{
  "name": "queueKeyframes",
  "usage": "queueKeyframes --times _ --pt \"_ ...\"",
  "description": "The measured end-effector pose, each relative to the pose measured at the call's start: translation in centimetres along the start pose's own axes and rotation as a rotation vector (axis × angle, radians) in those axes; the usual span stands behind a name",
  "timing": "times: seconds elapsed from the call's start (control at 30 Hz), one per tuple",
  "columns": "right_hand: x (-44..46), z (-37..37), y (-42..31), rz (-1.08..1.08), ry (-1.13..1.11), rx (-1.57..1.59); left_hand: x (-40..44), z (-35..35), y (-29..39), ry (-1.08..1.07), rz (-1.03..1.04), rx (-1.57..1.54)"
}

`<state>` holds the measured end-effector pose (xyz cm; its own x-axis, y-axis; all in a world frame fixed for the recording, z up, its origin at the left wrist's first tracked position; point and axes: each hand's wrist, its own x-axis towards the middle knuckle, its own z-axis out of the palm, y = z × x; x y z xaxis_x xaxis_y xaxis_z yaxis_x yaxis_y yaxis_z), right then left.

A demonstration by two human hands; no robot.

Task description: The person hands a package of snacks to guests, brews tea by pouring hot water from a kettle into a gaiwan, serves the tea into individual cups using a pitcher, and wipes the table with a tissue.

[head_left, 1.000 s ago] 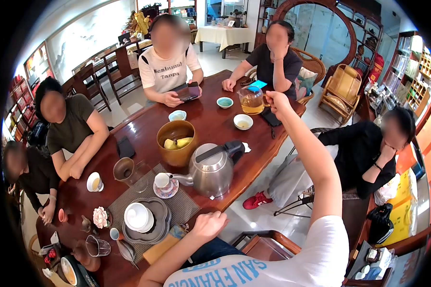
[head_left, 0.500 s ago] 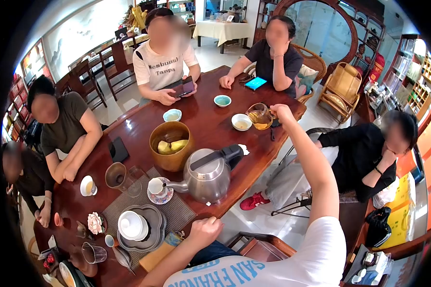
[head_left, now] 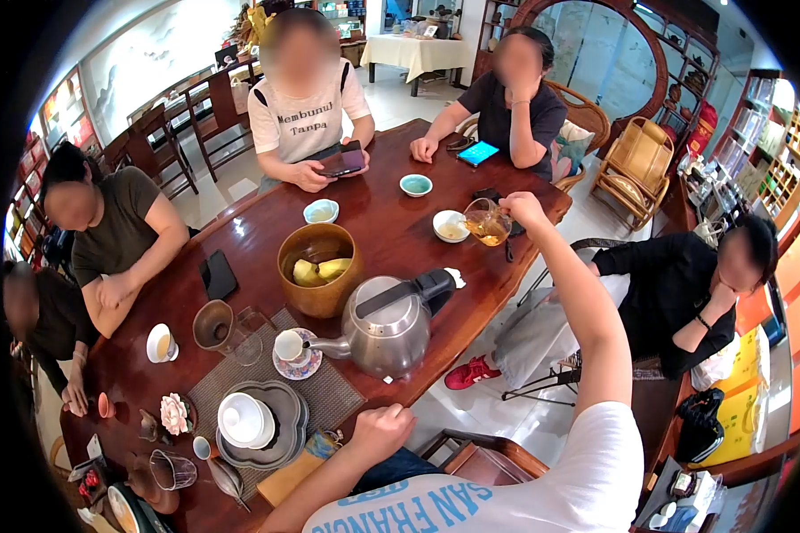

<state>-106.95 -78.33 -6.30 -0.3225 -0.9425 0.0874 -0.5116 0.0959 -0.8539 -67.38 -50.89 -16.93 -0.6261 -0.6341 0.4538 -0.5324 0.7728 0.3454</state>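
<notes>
My right hand (head_left: pixel 524 209) is closed on the handle of a glass pitcher (head_left: pixel 488 223) of amber tea, which tilts left beside a white cup (head_left: pixel 451 226) holding some pale liquid. Curled at the near edge of the table, my left hand (head_left: pixel 384 428) is closed, and what it holds, if anything, is hidden. A steel kettle (head_left: pixel 387 329) stands just beyond it. Left of the kettle are a small white cup on a patterned saucer (head_left: pixel 297 355) and a white lidded bowl (head_left: pixel 245 420) on a grey tray.
A wooden bowl with yellow fruit (head_left: pixel 320 271) stands mid-table. Green cup (head_left: pixel 415 185) and pale blue cup (head_left: pixel 321 211) lie beyond. Several people sit around the table (head_left: pixel 258 233); one holds a phone (head_left: pixel 342 162). A blue-lit phone (head_left: pixel 477 154) lies at the far side.
The glass pitcher has come down and left toward the white cup and is now tilted, my right hand still on its handle. My left hand has hardly moved.
</notes>
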Motion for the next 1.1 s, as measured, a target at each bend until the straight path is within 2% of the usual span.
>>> queueKeyframes --times 0.63,0.77,0.87,0.97,1.1 --pt "0.7 -0.8 -0.9 -0.03 -0.006 -0.134 0.3 -0.5 0.2 0.046 0.023 -0.03" --pt "-0.4 -1.3 -1.5 0.078 -0.067 0.101 0.6 -1.2 0.6 0.107 -0.019 0.049" --pt "-0.4 -1.2 -1.3 0.182 -0.066 0.315 0.5 -0.6 0.3 0.079 -0.136 0.088" --pt "0.8 -1.3 -0.8 0.251 -0.111 0.531 0.7 -0.7 0.2 0.014 -0.17 0.06" --pt "2.4 -0.3 -1.9 0.258 -0.084 0.634 0.5 -0.2 -0.3 0.004 -0.151 0.014"
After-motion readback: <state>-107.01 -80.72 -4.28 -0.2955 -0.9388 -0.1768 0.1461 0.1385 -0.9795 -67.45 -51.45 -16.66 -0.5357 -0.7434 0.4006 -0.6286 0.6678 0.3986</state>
